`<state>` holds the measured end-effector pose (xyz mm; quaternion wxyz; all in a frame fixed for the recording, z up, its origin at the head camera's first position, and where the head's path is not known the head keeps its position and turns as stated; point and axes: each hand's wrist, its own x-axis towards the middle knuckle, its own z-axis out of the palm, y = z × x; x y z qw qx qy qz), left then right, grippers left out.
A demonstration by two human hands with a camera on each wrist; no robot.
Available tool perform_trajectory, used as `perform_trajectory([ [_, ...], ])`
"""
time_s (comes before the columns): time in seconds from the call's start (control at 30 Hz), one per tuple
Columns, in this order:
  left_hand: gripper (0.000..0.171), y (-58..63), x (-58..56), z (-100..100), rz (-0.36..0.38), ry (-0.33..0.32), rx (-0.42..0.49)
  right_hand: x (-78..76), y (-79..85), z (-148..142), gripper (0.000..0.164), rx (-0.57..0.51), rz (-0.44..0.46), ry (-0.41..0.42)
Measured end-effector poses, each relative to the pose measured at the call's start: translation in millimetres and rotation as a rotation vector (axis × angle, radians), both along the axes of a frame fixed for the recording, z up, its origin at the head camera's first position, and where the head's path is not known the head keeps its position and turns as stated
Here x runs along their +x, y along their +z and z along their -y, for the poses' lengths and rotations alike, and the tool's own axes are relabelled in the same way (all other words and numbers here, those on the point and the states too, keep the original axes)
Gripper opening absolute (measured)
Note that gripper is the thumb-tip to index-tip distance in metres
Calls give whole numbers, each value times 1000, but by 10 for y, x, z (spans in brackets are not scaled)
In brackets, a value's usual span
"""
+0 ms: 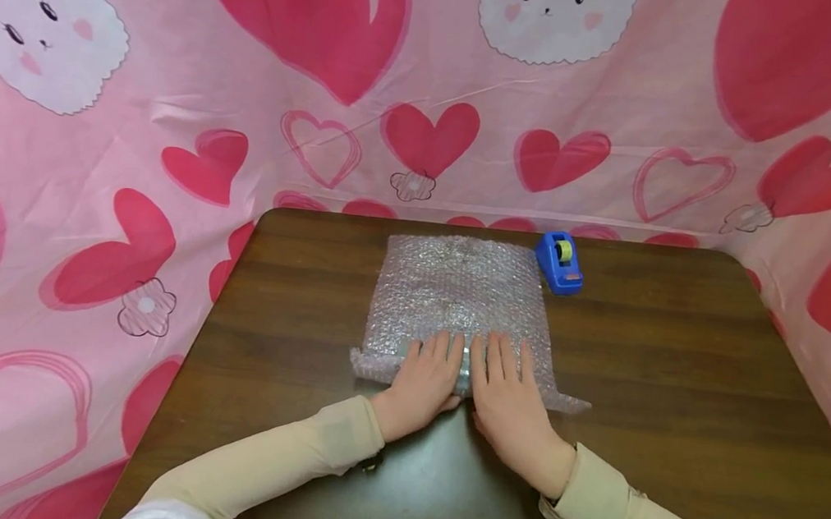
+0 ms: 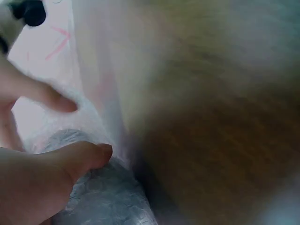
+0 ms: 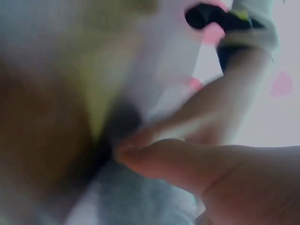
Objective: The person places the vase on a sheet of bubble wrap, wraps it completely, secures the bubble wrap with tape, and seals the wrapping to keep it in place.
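A sheet of bubble wrap (image 1: 457, 288) lies on the table, its near edge folded into a thicker band. On that band rests my left hand (image 1: 425, 380), palm down with fingers straight and pointing away. Beside it, my right hand (image 1: 511, 396) presses the same band with straight fingers. Between the two hands shows a narrow shiny, pale blue-grey strip; what lies under the palms is hidden. In the left wrist view my left thumb (image 2: 86, 157) lies along the rounded bubble wrap (image 2: 110, 194). The right wrist view is blurred, with my right thumb (image 3: 159, 159) at the wrap.
A blue tape dispenser (image 1: 565, 281) with a yellowish roll stands just off the wrap's far right corner. The dark wooden table (image 1: 646, 337) reaches back to a pink cloth (image 1: 503, 102) with hearts, which also hangs at both sides.
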<state>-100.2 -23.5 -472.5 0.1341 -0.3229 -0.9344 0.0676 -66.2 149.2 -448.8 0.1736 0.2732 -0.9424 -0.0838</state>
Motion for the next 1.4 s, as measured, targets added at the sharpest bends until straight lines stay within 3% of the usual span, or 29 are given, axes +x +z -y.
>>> perform_trajectory([
  [0.23,94,46,-75,18,58,-24,39,-65,-192,-10,62,20,-60,25],
  [0.53,88,83,-96,26,154,-37,155,-233,-297,-34,54,-11,-86,78],
  [0.77,82,115,-116,34,305,-32,198,-269,-249,-49,83,-37,-52,131],
  [0.9,103,153,-145,50,427,-16,186,-269,-200,-48,90,-52,21,133],
  [1.0,119,176,-165,71,466,3,166,-284,-167,-39,88,-59,85,131],
  [1.07,123,186,-176,87,424,3,143,-304,-141,-35,88,-59,137,125],
  [1.2,123,213,-178,115,245,-48,113,-360,-80,-48,92,-60,250,110],
  [1.4,97,241,-144,132,58,-147,138,-467,-22,-134,83,-159,412,121],
])
